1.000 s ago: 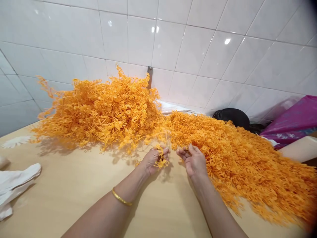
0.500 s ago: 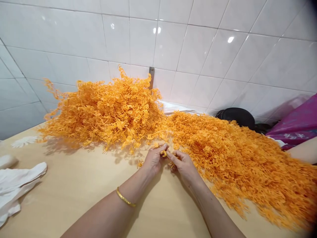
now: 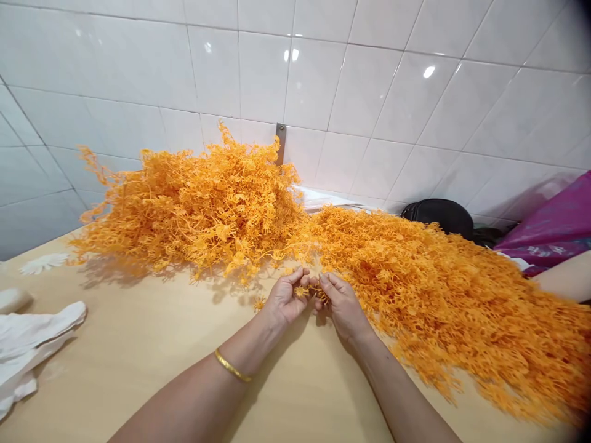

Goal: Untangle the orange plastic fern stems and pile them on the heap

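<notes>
Between my two hands, just above the table, is a small orange plastic flower sprig (image 3: pixel 302 291) with thin spiky petals. My left hand (image 3: pixel 286 299), with a gold bangle on the wrist, has its fingers curled around one end. My right hand (image 3: pixel 342 303) pinches the other part between thumb and fingers; much of the sprig is hidden there. Behind my left hand rises a tall heap of orange plastic sprigs (image 3: pixel 198 212). A lower, longer heap of similar orange pieces (image 3: pixel 452 301) spreads beside my right hand. One loose orange floret (image 3: pixel 259 303) lies by my left wrist.
White cloth gloves (image 3: pixel 41 332) and a pale rounded object (image 3: pixel 13 300) lie on the wooden table (image 3: pixel 138 369) at left, near a white petal-like piece (image 3: pixel 44 264). A black case (image 3: pixel 441 216) stands at the tiled wall. Another person's arm (image 3: pixel 566 277) and purple fabric (image 3: pixel 554 221) show at right.
My right thumb has drawn back from the left fingertips, and the hands are slightly further apart. More of the sprig shows between them. The heaps look unchanged.
</notes>
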Motion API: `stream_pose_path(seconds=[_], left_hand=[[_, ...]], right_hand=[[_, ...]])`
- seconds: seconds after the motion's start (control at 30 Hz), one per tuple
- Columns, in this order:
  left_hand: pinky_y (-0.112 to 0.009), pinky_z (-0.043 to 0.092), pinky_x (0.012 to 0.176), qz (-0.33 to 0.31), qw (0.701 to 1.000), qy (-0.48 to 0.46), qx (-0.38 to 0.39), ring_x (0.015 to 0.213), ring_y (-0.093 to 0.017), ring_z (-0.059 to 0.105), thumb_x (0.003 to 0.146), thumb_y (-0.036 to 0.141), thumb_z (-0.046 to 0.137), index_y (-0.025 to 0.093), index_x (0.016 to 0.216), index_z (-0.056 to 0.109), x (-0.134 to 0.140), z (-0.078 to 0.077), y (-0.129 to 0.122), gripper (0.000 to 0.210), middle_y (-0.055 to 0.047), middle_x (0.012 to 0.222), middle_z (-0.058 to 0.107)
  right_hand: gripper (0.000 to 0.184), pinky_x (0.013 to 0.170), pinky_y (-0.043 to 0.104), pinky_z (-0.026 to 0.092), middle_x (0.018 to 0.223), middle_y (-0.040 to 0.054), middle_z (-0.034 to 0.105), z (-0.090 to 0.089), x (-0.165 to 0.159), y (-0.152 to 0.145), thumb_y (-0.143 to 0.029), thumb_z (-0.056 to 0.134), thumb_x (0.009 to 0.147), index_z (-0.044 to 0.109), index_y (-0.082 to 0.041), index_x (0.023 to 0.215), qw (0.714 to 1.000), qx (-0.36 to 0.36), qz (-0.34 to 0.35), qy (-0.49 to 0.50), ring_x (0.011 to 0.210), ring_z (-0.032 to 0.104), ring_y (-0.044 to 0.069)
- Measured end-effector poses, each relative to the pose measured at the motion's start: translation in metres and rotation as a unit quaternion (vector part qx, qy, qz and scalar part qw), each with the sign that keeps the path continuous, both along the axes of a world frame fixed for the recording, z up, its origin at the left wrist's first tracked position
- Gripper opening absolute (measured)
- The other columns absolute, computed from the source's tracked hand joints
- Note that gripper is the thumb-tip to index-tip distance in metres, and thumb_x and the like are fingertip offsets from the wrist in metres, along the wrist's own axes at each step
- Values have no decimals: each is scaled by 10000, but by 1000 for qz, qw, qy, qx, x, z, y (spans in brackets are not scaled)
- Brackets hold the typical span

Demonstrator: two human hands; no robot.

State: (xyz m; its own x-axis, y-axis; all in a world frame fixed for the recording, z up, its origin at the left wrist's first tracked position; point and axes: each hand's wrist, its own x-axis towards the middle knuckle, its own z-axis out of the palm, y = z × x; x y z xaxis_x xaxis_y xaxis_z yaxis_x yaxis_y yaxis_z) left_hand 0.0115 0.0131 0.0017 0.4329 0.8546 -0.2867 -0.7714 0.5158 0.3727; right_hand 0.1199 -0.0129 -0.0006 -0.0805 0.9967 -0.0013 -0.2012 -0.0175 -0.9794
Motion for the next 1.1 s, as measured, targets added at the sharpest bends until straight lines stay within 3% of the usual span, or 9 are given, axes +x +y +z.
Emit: stream_pose_path(seconds=[0.17, 0.3, 0.37, 0.47, 0.57, 0.67, 0.83, 0.93, 1.1], left_hand=[[-160, 427, 502, -48, 997, -63, -4, 297, -14, 218, 831, 150, 353, 108, 612, 458, -3, 2, 0, 246, 100, 358, 187], [-224, 462, 602, -3, 1000, -18, 0, 378, -43, 387, 809, 145, 392, 105, 658, 489, -1, 0, 2, 184, 57, 396, 336], [-258, 464, 642, 16, 1000, 9, 4, 489, -83, 501, 789, 139, 423, 102, 690, 509, 0, -2, 2, 136, 14, 459, 440], [-275, 460, 656, 28, 999, 40, 17, 656, -138, 575, 757, 128, 471, 103, 741, 539, -1, -3, 2, 74, -36, 574, 545], [-269, 456, 656, 25, 999, 40, 25, 692, -141, 580, 738, 130, 501, 110, 765, 557, -1, -5, 3, 66, -55, 657, 591], [-238, 448, 594, 23, 999, 26, 23, 609, -115, 565, 726, 116, 504, 114, 749, 562, -1, -8, 4, 62, -40, 644, 589], [-205, 437, 567, 8, 1000, -2, 8, 565, -96, 543, 708, 107, 496, 106, 699, 560, 3, -8, 4, 65, -30, 616, 572], [-184, 433, 561, 5, 1000, 11, 1, 560, -82, 539, 690, 85, 504, 107, 693, 557, 5, -7, 3, 58, -18, 615, 565], [-243, 455, 594, -16, 999, 43, 28, 561, -112, 550, 697, 147, 526, 122, 713, 537, 3, -7, 1, 32, -39, 615, 575]], right_hand=[[270, 435, 212, 404, 532, -58, 423, 12, 16, 2, -398, 561, 691, 425, -183, 602, 996, 4, -1, 94, 435, 437, 70], [308, 446, 241, 391, 495, -42, 407, 14, 28, 4, -428, 470, 736, 408, -183, 558, 994, 42, -76, -69, 436, 433, 95], [292, 484, 260, 390, 498, -23, 435, 12, 32, 4, -394, 441, 747, 434, -181, 548, 960, 88, -126, -234, 470, 440, 113], [130, 644, 324, 396, 721, 36, 561, 10, 32, 3, -248, 455, 709, 554, -183, 763, 853, 176, -190, -454, 688, 498, 177], [310, 796, 387, 344, 982, 81, 532, 13, 24, -3, -146, 419, 689, 539, -188, 971, 772, 278, -195, -537, 916, 443, 226], [332, 809, 379, 330, 1017, 72, 489, 20, 9, -13, -138, 435, 691, 532, -211, 1000, 750, 349, -123, -549, 938, 409, 225], [296, 737, 353, 326, 896, 64, 493, 16, -12, -19, -115, 442, 685, 544, -219, 943, 737, 350, -61, -576, 847, 400, 213], [190, 717, 347, 322, 836, 61, 506, 9, -11, -14, -103, 417, 695, 550, -200, 790, 759, 344, -79, -547, 807, 408, 202], [92, 647, 291, 370, 750, 22, 528, 1, 3, -2, -168, 426, 717, 504, -195, 760, 922, 210, -125, -302, 716, 467, 158]])
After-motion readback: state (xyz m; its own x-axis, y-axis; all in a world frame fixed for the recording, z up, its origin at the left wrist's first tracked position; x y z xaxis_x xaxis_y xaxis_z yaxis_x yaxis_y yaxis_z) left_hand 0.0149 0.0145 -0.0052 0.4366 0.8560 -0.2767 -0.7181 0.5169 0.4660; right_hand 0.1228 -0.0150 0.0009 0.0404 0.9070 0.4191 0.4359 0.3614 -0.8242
